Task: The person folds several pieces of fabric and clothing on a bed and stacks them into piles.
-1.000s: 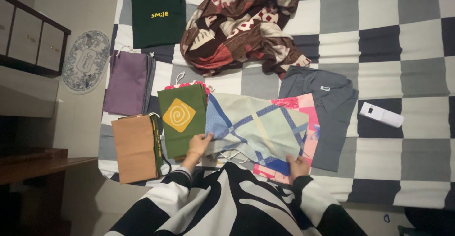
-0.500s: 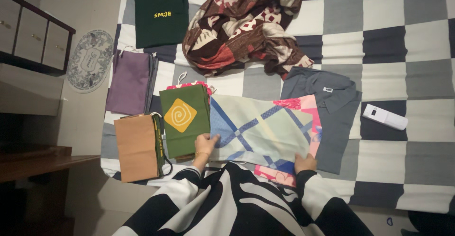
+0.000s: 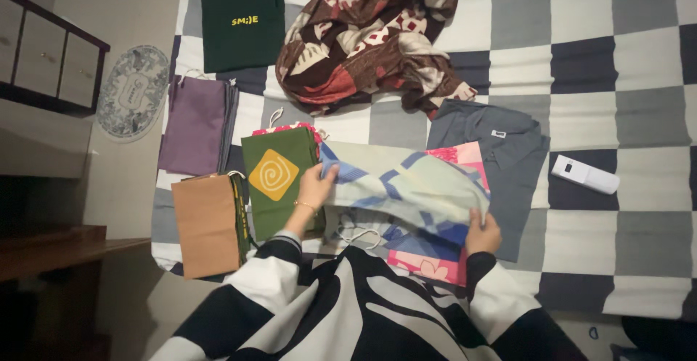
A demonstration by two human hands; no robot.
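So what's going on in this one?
A person in a black-and-white sleeved top is handling a pale cloth bag with blue stripes on a checkered bed. The left hand grips its left edge and the right hand its right edge, with the cloth lifted and partly folded over a pink floral piece. Beside it lie a green bag with a yellow spiral, a tan bag and a grey shirt.

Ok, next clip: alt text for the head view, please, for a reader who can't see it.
Seen from above, a person's left hand and right hand grip the two ends of a pale cloth with blue stripes, lifted over a pink floral cloth on a checkered bedspread. Beside it lie a green bag, a grey shirt and a brown patterned garment.
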